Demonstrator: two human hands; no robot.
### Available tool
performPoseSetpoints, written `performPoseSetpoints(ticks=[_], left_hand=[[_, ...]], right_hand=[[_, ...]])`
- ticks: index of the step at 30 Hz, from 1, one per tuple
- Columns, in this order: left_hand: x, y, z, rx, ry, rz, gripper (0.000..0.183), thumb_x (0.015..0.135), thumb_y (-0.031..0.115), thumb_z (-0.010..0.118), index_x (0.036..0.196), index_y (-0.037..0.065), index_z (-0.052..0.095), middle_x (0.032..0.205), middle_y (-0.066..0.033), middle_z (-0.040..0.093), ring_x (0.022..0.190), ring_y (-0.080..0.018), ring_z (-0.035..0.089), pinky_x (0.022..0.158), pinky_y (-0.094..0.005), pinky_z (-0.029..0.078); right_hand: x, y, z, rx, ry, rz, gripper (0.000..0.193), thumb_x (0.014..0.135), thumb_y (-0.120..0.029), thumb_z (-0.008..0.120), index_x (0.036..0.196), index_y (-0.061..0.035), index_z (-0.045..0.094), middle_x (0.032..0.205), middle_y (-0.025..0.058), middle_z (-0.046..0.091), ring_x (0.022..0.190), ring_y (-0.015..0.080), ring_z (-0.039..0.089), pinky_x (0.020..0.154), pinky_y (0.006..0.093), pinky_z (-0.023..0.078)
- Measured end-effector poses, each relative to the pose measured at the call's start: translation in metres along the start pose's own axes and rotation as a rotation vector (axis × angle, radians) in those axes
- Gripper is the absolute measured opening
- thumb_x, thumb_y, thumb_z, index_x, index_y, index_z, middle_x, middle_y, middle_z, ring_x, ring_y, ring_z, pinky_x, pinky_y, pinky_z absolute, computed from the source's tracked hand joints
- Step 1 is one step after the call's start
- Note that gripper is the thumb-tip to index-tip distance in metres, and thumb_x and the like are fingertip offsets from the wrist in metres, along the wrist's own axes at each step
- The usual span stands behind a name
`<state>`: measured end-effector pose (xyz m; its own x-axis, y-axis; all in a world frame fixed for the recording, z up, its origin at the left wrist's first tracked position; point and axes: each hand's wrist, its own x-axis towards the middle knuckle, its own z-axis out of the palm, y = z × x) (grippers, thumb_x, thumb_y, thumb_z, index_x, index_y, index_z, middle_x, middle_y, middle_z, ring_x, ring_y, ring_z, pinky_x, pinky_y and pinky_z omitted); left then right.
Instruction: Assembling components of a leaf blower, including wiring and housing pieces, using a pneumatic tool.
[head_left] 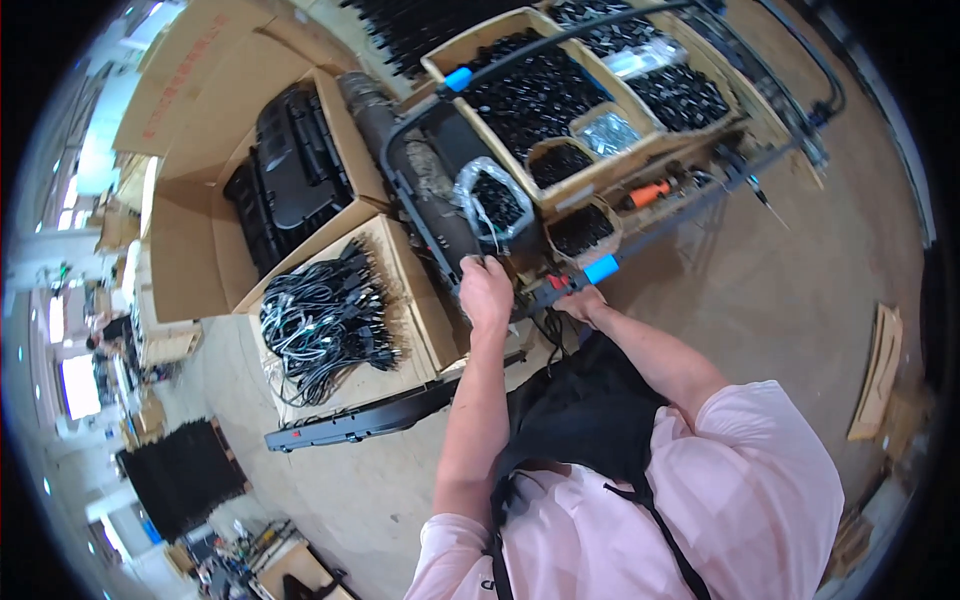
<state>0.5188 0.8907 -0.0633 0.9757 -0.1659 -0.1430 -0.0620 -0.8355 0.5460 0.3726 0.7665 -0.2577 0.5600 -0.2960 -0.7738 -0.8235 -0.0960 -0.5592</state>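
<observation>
My left hand (487, 292) is closed at the near end of a long black tube frame (424, 232); what lies inside its fingers is hidden. My right hand (580, 303) is gripping the near right part of the same frame, beside a small red part (557, 283) and a strip of blue tape (601, 269). Its fingertips are partly out of sight behind the frame. Just beyond my hands are a bag-lined tub (492, 205) of small black parts and a cardboard bin (584, 229) of dark pieces.
A large divided tray (540, 200) of black parts stands beyond, with an orange-handled tool (648, 194) at its near side. On the left, an open carton (190, 260) contains black housings, and bundled black cables (325, 320) lie on cardboard. A long dark bar (365, 425) sits below them.
</observation>
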Motion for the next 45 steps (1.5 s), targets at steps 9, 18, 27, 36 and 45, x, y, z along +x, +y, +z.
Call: performPoseSetpoints(ticks=[9,18,27,36,45], left_hand=[[0.079,0.046,-0.024,0.018,0.101,0.202,0.043,0.100,0.034,0.066,0.127,0.001,0.061,0.107,-0.0304,0.072,0.100,-0.0444,0.072,0.088,-0.0514,0.056],[0.291,-0.020,-0.135,-1.108,0.411,-0.605,0.043,0.106,0.028,0.062,0.134,-0.002,0.049,0.116,-0.0219,0.062,0.075,-0.0279,0.070,0.054,-0.0335,0.057],[0.314,-0.029,-0.158,-1.561,0.252,-0.746,0.019,0.101,0.032,0.071,0.094,0.015,0.066,0.083,-0.0010,0.064,0.067,-0.0151,0.050,0.057,-0.0266,0.039],[0.123,0.045,-0.086,-1.748,0.249,-0.387,0.024,0.108,0.024,0.061,0.129,0.013,0.061,0.114,-0.0020,0.067,0.098,-0.0153,0.062,0.079,-0.0314,0.050],[-0.074,0.045,0.012,-1.595,0.021,-0.375,0.027,0.107,0.026,0.065,0.128,0.008,0.064,0.114,-0.0054,0.071,0.091,-0.0155,0.067,0.075,-0.0323,0.054]], right_hand=[[0.100,0.076,0.018,0.706,0.002,-0.145,0.012,0.079,-0.004,0.079,0.087,-0.0091,0.071,0.075,0.0019,0.064,0.070,0.0189,0.067,0.062,0.0363,0.051],[0.032,0.100,-0.078,-0.089,-0.079,-0.518,0.026,0.086,-0.027,0.078,0.104,-0.0081,0.074,0.092,0.0065,0.071,0.088,0.0180,0.067,0.078,0.0357,0.053],[-0.165,-0.049,-0.302,-0.145,-0.445,-0.163,0.028,0.096,-0.019,0.068,0.115,0.0005,0.075,0.101,0.0111,0.078,0.096,0.0196,0.074,0.089,0.0357,0.058],[-0.111,-0.247,-0.253,-0.076,-0.132,-0.806,0.038,0.101,-0.029,0.066,0.120,0.0047,0.070,0.099,0.0094,0.074,0.089,0.0167,0.068,0.082,0.0326,0.055],[-0.068,-0.279,-0.095,0.013,-0.091,-0.712,0.049,0.102,-0.035,0.064,0.124,0.0087,0.059,0.113,0.0236,0.072,0.105,0.0343,0.071,0.093,0.0444,0.054]])
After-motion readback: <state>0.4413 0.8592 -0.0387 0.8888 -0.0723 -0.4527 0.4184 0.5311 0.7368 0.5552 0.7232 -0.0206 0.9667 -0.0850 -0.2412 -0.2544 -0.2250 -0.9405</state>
